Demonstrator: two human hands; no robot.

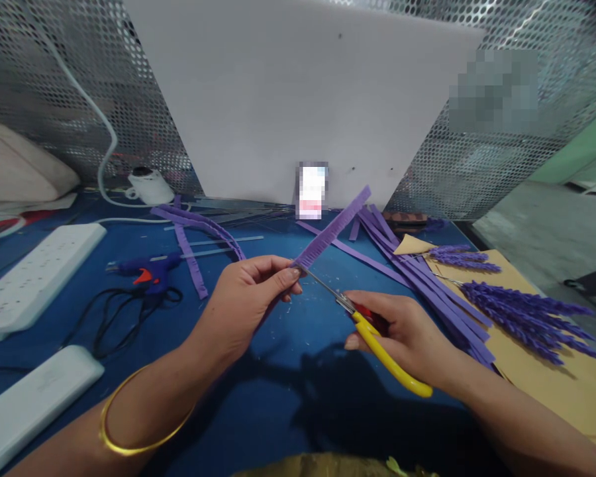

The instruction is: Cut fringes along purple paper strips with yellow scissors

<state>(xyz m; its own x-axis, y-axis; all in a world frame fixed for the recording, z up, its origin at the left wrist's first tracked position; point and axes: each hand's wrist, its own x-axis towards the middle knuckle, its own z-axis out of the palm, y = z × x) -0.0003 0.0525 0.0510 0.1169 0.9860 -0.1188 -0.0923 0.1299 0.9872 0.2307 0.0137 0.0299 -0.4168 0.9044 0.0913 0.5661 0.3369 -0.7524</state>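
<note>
A purple strip (335, 230) with a row of small cuts along its edge is pinched between the thumb and fingers of my left hand (258, 291). It slants up to the right from my fingertips. My right hand (402, 328) grips scissors (385, 354) with yellow and red handles. Their blades point up-left and meet the strip close to my left thumb. Another fringed purple strip (191, 262) lies behind my left hand. Several uncut-looking purple strips (427, 291) are bundled beyond my right hand.
A blue glue gun (149, 268) with a coiled black cord lies at left, near white power strips (44, 271). Behind stand a white mug (151, 187) and a blurred phone (312, 191) before a white board. Purple flower stems (521, 318) rest on brown paper (566, 391) at right.
</note>
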